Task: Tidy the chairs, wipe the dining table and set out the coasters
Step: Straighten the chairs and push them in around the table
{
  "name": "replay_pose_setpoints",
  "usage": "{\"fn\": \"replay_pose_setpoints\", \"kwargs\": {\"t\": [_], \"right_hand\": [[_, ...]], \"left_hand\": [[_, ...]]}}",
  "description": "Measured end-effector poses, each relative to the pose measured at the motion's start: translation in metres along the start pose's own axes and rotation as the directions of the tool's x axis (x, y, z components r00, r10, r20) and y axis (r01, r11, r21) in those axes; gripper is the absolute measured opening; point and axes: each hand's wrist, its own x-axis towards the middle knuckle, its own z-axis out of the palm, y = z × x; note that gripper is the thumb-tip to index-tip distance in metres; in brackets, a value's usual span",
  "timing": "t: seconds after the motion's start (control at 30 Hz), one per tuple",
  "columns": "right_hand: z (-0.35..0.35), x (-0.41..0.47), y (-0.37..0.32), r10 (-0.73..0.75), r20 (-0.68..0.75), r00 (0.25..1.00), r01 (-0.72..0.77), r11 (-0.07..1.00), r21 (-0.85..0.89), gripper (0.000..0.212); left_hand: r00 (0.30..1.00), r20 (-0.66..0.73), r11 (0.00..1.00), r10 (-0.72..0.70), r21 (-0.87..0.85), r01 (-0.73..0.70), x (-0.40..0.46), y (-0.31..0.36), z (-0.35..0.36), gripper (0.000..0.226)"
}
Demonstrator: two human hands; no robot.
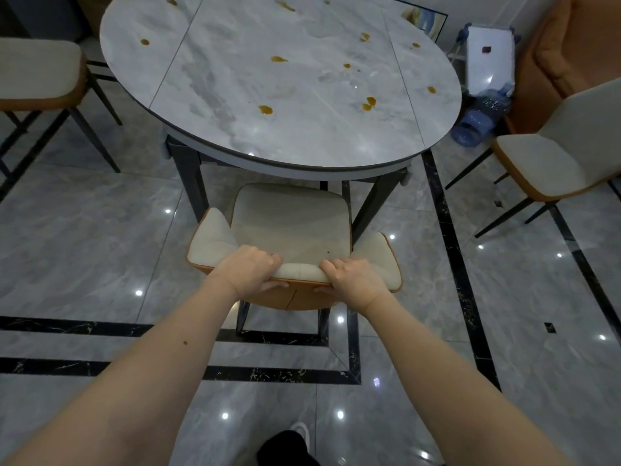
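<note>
The front of the chair [289,227] is being hidden under the edge of the desk [235,142], so how far the seat goes in cannot be told. Only two of its dark legs are being shown, below the back. The far side of the desk is being cut off at the top. Two more chairs are being cut off too: the left chair [40,72] at the left edge and the right chair [551,163] at the right edge. No coasters and no cloth can be made out.

Both arms are being held out straight toward the chair. The top of the chair's back is being gripped by the left hand [250,270] and the right hand [353,274], which are being kept near each other with a bit of the back showing between them. The fingers [268,257] of each hand are being curled over the top toward the seat, and the thumbs are being pressed on the orange back side.

The chair is being stood on the floor [100,230], right against the near side of the desk. Brown spills [265,110] are being seen all over the grey desk top. A blue bottle [480,119] is being seen lying on the floor past the desk.
</note>
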Motion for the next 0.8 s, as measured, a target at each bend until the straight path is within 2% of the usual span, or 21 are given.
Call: {"fn": "replay_pose_setpoints", "kwargs": {"t": [0.13, 0.2, 0.3, 0.47, 0.6, 0.8], "right_hand": [[-0.004, 0.001, 0.002, 0.016, -0.018, 1.0, -0.017, 0.999, -0.045, 0.041], [0.0, 0.0, 0.002, -0.011, 0.005, 1.0, 0.011, 1.0, -0.014, 0.038], [-0.001, -0.001, 0.001, 0.024, 0.029, 0.999, -0.025, 0.998, 0.06, 0.039], [-0.007, -0.002, -0.008, 0.124, 0.069, 0.99, -0.13, 0.986, 0.106, 0.038], [-0.014, 0.001, -0.015, 0.206, 0.154, 0.966, -0.224, 0.969, 0.106, 0.039], [-0.02, 0.004, -0.025, 0.323, 0.271, 0.907, -0.368, 0.92, 0.135, 0.039]], "left_hand": [[0.999, 0.044, 0.999, -0.029, 0.02, 0.029, 0.001, 0.002, -0.003, 0.044], [0.997, 0.056, 0.999, -0.053, 0.015, 0.052, 0.001, 0.004, -0.004, 0.043], [0.993, 0.062, 0.995, -0.097, -0.015, 0.099, 0.001, 0.007, -0.006, 0.042], [0.983, 0.052, 0.984, -0.176, -0.026, 0.177, 0.001, 0.012, -0.002, 0.04], [0.971, 0.079, 0.972, -0.227, -0.041, 0.231, 0.002, 0.016, -0.004, 0.039], [0.943, 0.208, 0.959, -0.261, -0.057, 0.278, 0.007, 0.019, -0.007, 0.043]]}}
